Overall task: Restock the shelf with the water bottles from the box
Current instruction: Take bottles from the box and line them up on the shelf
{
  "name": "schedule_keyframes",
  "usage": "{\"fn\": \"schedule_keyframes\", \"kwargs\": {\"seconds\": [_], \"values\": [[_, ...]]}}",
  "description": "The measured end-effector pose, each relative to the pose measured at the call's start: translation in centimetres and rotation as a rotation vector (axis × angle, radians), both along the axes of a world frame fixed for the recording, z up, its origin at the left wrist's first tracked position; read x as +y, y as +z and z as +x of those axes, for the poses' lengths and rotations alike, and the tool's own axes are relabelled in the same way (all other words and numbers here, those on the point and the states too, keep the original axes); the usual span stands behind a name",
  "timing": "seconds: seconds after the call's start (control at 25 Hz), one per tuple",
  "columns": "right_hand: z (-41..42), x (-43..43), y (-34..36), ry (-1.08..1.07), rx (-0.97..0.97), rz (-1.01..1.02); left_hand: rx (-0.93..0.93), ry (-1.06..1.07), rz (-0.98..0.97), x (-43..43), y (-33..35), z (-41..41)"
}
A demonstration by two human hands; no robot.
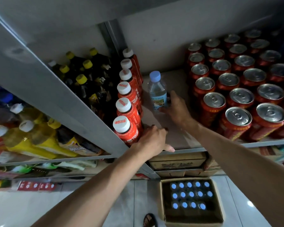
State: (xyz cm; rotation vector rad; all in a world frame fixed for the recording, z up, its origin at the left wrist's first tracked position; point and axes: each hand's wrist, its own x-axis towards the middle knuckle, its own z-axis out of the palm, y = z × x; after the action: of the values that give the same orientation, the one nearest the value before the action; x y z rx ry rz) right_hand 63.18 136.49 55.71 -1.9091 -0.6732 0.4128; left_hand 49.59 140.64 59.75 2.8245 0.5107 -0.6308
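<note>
a: where is the water bottle?
b: upright on the shelf, in the bare lane between the row of orange bottles with white caps and the block of red cans. it's clear, with a pale blue cap and a blue label.
a: and the right hand?
b: wrapped round the lower half of it. the thumb is on the near side and the fingers curl round the far side at the label.
a: left hand?
b: down at the front edge of the shelf, just beside the nearest orange bottle. knuckles up, fingers bent, thumb lying flat along the shelf's lip. the fingertips are hidden under the hand, so i can't tell whether it grips anything or only leans there.
a: the box?
b: cardboard, open, on the floor below the shelf. blue-capped bottles stand in it in three rows: five, five and four across.
a: anything else?
b: dark bottles with yellow caps stand left of the orange row. a sandalled foot is on the floor just left of the box.
</note>
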Motion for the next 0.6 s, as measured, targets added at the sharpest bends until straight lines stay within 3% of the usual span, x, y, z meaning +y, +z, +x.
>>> {"fn": "schedule_keyframes", "kwargs": {"seconds": [0.12, 0.6], "values": [[2.1, 3.0, -0.2, 0.014, -0.033, 0.011, 0.012, 0.088, -0.077, 0.0, 0.4, 0.3], [8.9, 10.9, -1.3, 0.012, -0.146, -0.016, 0.147, 0.081, 0.015, 0.3, 0.5, 2.7]]}}
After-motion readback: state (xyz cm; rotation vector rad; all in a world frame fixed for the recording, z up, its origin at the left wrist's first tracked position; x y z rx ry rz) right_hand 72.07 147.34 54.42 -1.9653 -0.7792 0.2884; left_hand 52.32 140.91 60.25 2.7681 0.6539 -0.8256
